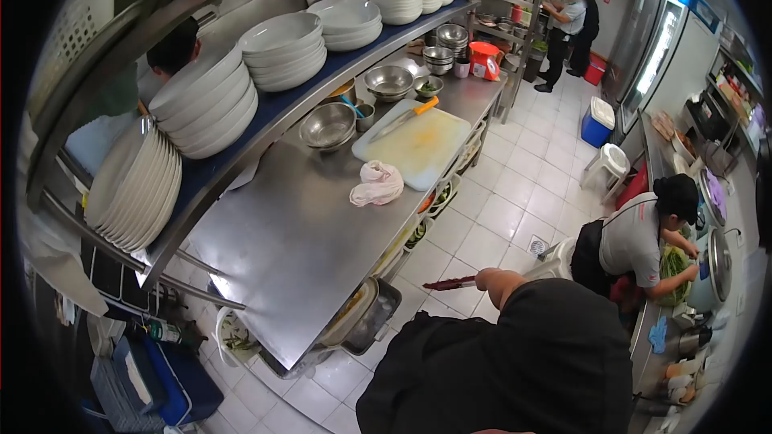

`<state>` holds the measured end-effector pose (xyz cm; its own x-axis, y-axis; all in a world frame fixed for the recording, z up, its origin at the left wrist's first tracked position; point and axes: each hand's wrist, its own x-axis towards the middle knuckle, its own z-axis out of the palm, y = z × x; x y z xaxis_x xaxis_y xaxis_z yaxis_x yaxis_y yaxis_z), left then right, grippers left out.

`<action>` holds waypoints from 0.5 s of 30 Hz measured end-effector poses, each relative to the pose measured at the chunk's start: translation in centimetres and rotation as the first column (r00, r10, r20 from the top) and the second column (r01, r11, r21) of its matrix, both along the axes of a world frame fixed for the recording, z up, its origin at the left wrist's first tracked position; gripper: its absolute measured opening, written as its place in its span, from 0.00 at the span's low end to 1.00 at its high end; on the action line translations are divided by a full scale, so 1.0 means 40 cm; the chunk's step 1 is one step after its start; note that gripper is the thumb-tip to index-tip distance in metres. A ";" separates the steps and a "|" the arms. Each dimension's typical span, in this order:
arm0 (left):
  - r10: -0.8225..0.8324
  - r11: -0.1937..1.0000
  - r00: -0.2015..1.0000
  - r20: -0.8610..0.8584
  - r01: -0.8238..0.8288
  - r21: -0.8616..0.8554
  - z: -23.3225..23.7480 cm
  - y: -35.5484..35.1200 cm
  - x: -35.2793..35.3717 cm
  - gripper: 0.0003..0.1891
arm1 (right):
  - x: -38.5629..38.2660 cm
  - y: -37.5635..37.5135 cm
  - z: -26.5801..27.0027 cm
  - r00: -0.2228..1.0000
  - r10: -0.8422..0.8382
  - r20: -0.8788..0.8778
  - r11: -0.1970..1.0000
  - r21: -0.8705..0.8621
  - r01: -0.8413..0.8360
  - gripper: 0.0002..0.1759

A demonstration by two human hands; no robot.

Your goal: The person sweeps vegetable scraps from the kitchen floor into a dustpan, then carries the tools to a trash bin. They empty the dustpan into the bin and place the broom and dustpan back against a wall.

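Past the end of a black sleeve, my right hand point(494, 280) is closed around a narrow dark red object point(450, 283), seen over the tiled floor. What that object is I cannot make out. Only a sliver of skin shows at the bottom edge, and my left hand is not visible. To the left stands a steel table point(281, 249). On it, a white cutting board point(434, 149) carries an orange-handled knife point(410, 118). A crumpled pale cloth point(376, 185) lies beside the board.
White plates point(285, 48) stand stacked on a shelf above the table. Steel bowls point(328, 126) and a red scale point(484, 60) are on the table. At right, a co-worker point(635, 241) handles leafy greens point(674, 273) near a white stool point(609, 162) and blue cooler point(597, 122).
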<state>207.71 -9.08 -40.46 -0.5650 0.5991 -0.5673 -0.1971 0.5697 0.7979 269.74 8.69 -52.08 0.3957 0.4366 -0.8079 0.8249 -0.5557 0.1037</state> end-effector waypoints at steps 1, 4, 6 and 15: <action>0.003 1.000 1.000 0.006 -0.003 0.004 -0.001 -0.008 -0.003 0.16 | -0.003 0.011 -0.016 1.000 0.008 0.004 1.000 -0.027 -0.008 0.20; -0.032 0.999 0.999 0.034 0.031 0.039 -0.009 -0.026 -0.022 0.16 | -0.018 0.033 -0.003 0.996 0.085 0.000 0.994 -0.065 -0.085 0.20; -0.134 0.988 0.990 0.052 0.129 0.089 -0.032 -0.028 -0.036 0.15 | -0.032 0.043 0.012 0.988 0.152 -0.007 0.985 -0.077 -0.152 0.20; -0.183 0.980 0.982 0.039 0.186 -0.073 -0.161 -0.084 -0.093 0.14 | -0.028 0.075 -0.007 0.988 0.146 0.048 0.989 -0.039 -0.144 0.19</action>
<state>203.98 -12.45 -46.92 -0.4294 0.6459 -0.6313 -0.1078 0.6573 0.7459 268.63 11.71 -52.34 0.3710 0.4639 -0.8045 0.8896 -0.4262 0.1645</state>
